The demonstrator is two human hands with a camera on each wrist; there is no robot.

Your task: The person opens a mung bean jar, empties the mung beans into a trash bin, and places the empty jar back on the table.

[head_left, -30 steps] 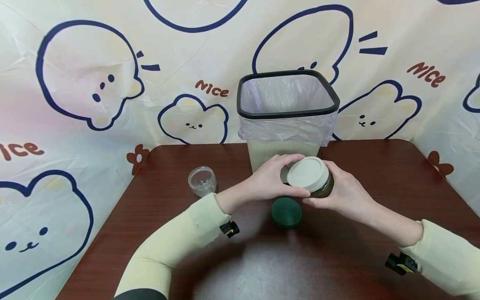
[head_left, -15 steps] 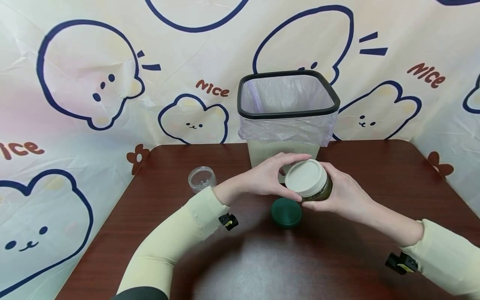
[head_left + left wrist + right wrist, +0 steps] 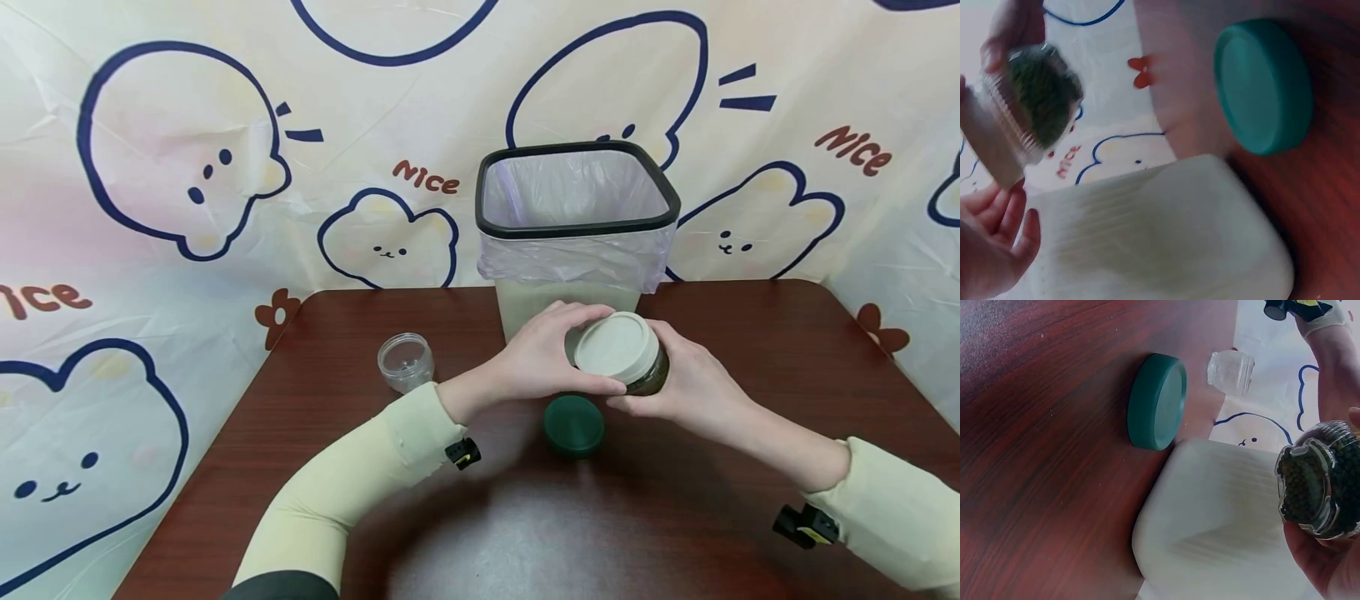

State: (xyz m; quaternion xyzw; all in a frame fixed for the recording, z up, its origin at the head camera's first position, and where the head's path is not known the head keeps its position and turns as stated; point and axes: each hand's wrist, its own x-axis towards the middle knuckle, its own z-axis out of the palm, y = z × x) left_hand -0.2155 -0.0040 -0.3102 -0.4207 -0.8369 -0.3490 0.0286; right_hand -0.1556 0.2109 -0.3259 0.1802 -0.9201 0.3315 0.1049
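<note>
In the head view, both hands hold a clear jar (image 3: pixel 654 377) up above the table, in front of the bin. My left hand (image 3: pixel 534 354) grips its white lid (image 3: pixel 615 346) with thumb and fingers round the edge. The jar's body rests in the grip of my right hand (image 3: pixel 696 373), thumb at the near side. Small dark green beans (image 3: pixel 1300 490) fill the jar in the right wrist view. Screw threads (image 3: pixel 1013 119) show next to the lid in the left wrist view. A round green lid (image 3: pixel 573 427) lies on the table below the hands.
A bin (image 3: pixel 562 304) with a black rim and a lilac bag liner stands at the back of the brown table (image 3: pixel 555 533). Left of it is a small clear jar without a lid (image 3: pixel 406 367). A printed cloth (image 3: pixel 225 125) hangs behind.
Half a second ago the left fingers were spread further round the lid and the jar sat slightly lower and left. Now the left thumb lies against the lid's near edge again.
</note>
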